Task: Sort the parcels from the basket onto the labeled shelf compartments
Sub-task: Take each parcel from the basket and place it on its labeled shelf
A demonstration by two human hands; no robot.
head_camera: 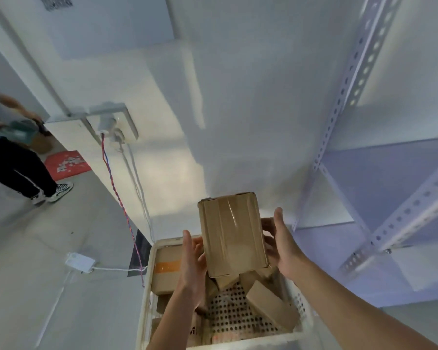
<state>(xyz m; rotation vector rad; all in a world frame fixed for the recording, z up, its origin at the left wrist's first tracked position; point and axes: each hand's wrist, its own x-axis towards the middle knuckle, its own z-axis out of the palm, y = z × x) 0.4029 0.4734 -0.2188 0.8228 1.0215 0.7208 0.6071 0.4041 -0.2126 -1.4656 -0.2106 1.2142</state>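
above the white basket (147,281), both hands lift a taped cardboard parcel (233,233); left hand (192,263) and right hand (280,246) fingers curl against opposite sides, probably steadying it to read its label.

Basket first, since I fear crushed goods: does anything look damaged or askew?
No damage shows. The loose parcels in the basket lie tilted and jumbled; the held parcel, between left hand and right hand, looks intact.
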